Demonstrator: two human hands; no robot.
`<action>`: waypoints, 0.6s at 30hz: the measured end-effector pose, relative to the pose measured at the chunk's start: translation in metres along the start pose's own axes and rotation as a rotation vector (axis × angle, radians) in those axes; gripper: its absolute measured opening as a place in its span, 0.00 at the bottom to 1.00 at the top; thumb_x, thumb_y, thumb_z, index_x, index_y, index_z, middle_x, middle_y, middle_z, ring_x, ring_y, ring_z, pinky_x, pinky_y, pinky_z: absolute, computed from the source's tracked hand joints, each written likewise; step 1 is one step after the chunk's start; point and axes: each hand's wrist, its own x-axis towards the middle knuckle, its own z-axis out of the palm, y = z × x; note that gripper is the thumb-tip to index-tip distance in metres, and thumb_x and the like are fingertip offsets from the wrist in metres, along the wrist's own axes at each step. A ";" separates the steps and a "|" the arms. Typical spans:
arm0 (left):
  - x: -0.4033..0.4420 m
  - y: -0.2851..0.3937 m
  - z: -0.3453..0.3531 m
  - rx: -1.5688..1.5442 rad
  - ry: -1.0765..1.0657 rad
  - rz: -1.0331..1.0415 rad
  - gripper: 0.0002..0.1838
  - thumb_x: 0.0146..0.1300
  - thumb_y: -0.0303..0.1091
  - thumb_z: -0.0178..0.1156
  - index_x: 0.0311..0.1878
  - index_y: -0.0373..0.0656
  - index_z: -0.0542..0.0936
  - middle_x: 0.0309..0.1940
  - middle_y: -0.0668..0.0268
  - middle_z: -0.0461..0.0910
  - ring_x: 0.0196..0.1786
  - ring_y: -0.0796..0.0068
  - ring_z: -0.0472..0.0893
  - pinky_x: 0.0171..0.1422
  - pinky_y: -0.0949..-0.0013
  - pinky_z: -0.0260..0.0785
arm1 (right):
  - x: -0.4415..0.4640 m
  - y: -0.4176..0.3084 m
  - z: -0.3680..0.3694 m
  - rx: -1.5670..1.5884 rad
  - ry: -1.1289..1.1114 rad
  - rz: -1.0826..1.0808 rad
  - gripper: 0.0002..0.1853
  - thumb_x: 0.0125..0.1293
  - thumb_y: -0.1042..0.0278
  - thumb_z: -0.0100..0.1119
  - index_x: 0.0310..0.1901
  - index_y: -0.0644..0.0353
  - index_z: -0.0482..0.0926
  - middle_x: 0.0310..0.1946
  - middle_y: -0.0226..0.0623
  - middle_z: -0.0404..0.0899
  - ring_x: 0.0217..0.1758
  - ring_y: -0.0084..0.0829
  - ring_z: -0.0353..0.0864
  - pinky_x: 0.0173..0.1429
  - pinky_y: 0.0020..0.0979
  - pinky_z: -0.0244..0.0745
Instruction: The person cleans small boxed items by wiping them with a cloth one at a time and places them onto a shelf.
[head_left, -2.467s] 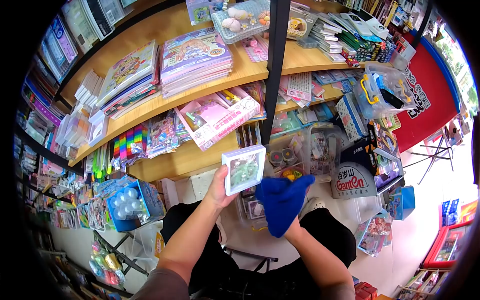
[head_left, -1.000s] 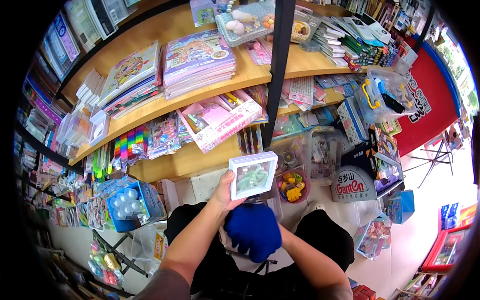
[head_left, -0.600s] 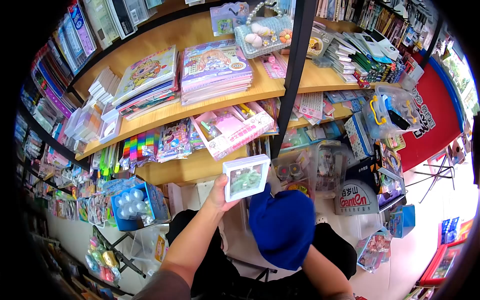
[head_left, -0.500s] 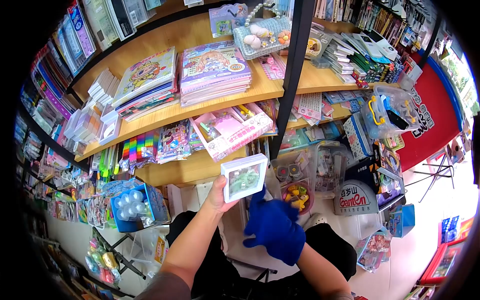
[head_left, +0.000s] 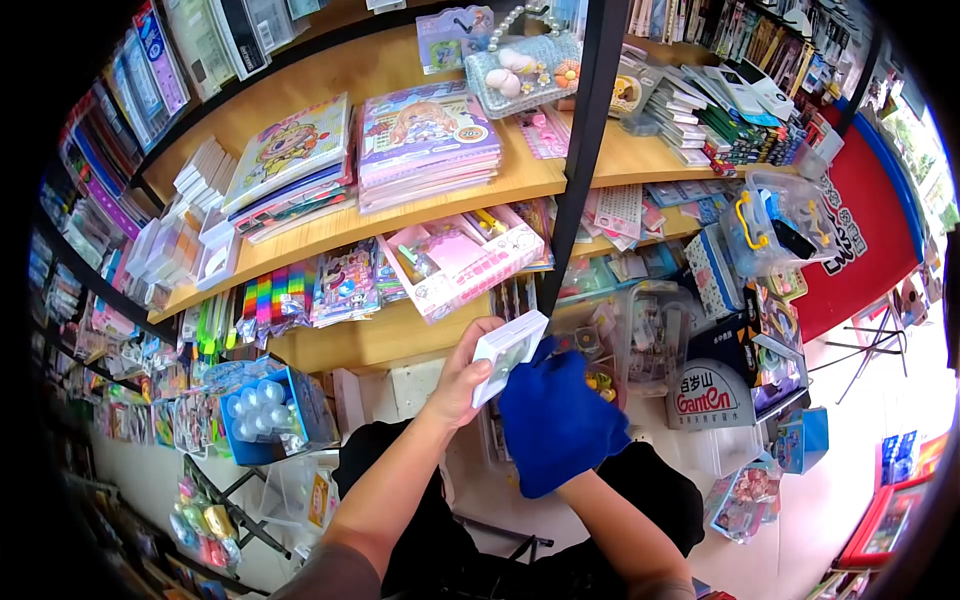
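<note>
the left hand (head_left: 462, 383) grips a white box (head_left: 512, 348) by its near left side, thumb on the windowed face and the other fingers mostly hidden behind. the box is held up over the lap, tilted so that its window is seen at a slant; something pale green shows inside, but its shape is hard to make out. the right hand (head_left: 565, 430) is covered by a blue cloth (head_left: 548, 415), so i cannot tell whether its fingers are spread or curled. the cloth is just beside the box's right side; whether they touch is unclear.

behind the cloth, a bowl of yellow pieces (head_left: 601, 386) is mostly hidden. to its right is a clear tub (head_left: 655, 340), its contents a jumble. above the hands, a pink box (head_left: 470, 265) sticks out from under the wooden shelf (head_left: 530, 186), which carries a stack of picture books (head_left: 430, 140). a black post (head_left: 588, 150) partly blocks the view between shelf sections. dark round edges cut off the outermost racks.
</note>
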 end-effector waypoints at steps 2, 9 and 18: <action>-0.001 0.000 0.002 0.004 0.012 0.000 0.39 0.41 0.55 0.71 0.53 0.44 0.66 0.48 0.64 0.73 0.52 0.70 0.74 0.60 0.67 0.66 | -0.006 0.002 0.003 -0.179 -0.044 -0.393 0.08 0.46 0.64 0.59 0.30 0.55 0.76 0.30 0.37 0.72 0.37 0.39 0.72 0.44 0.40 0.63; -0.003 -0.013 0.003 -0.086 0.016 -0.037 0.39 0.46 0.54 0.66 0.57 0.42 0.65 0.49 0.61 0.73 0.52 0.70 0.75 0.58 0.67 0.68 | -0.014 -0.005 0.011 0.475 0.122 -0.431 0.09 0.44 0.75 0.55 0.31 0.54 0.76 0.31 0.38 0.70 0.40 0.44 0.70 0.45 0.40 0.64; -0.007 -0.023 0.005 -0.186 0.070 -0.141 0.38 0.52 0.54 0.61 0.62 0.41 0.63 0.51 0.57 0.73 0.51 0.64 0.77 0.54 0.62 0.74 | -0.030 0.000 -0.008 0.789 0.025 -0.386 0.06 0.47 0.75 0.55 0.29 0.57 0.74 0.32 0.37 0.71 0.38 0.42 0.72 0.42 0.36 0.67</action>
